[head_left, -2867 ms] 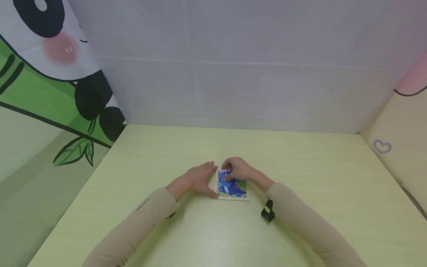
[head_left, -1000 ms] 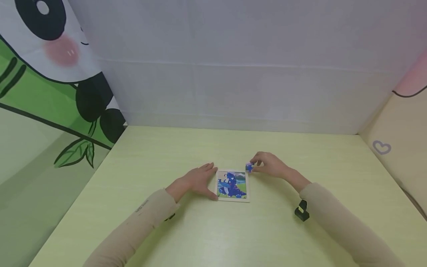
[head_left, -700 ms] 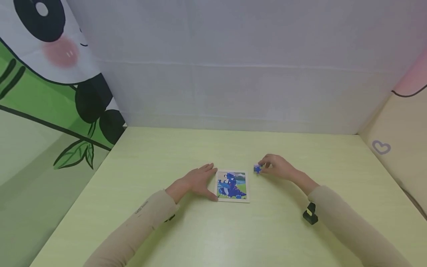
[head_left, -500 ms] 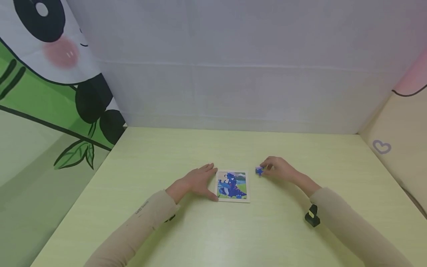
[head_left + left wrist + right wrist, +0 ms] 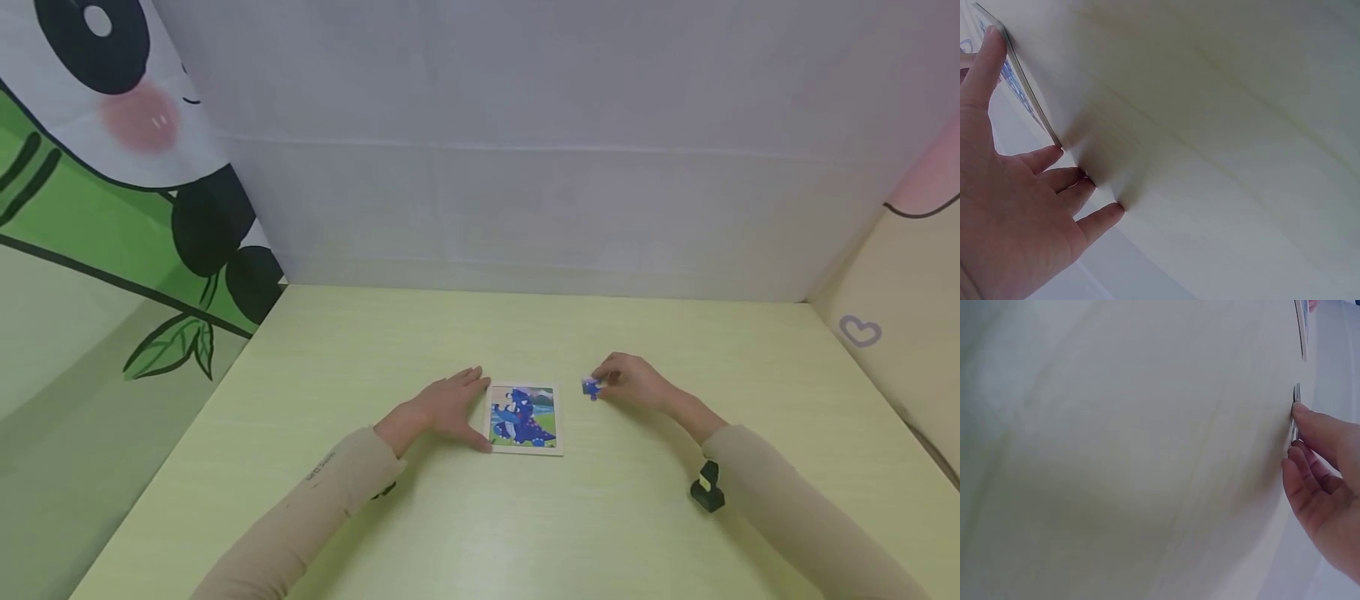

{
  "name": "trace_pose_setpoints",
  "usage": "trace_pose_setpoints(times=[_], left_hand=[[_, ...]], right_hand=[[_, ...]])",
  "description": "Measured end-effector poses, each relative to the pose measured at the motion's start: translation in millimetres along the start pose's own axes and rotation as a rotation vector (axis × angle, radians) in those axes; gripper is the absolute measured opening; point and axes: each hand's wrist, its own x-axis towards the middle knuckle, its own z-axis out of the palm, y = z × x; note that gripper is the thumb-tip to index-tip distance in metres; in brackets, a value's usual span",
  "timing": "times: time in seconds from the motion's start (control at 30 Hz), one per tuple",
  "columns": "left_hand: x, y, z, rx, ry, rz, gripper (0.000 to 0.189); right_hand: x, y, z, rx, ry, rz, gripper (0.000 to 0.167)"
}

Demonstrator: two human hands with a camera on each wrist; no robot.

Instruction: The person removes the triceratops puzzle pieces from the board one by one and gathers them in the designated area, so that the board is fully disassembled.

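1. The left hand (image 5: 447,406) spreads its fingers (image 5: 1041,158) wide, gripping nothing; thumb (image 5: 986,62) and forefinger touch the left corners of the puzzle board (image 5: 525,452).
2. The board lies flat on the bench (image 5: 450,517), its dinosaur picture (image 5: 528,417) facing up. It looks thin, stiff and light, likely to slide if nudged; its raised rim seems the best hold.
3. The loose puzzle piece (image 5: 589,388) is right of the board, apart from it, at or just above the bench. It looks light and rigid, perhaps smooth-faced; its edges suit a pinch, though its knobs might chip.
4. The right hand (image 5: 633,383) pinches the piece's right side, its fingers nearly closed together.
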Motion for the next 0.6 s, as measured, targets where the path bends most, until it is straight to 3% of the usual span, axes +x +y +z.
trace_pose_setpoints(times=[0.6], left_hand=[[-0.7,0.7,-0.8,-0.006,-0.002,-0.003,0.107]], right_hand=[[-3.9,0.9,1.4,0.029,0.031,0.026,0.024]])
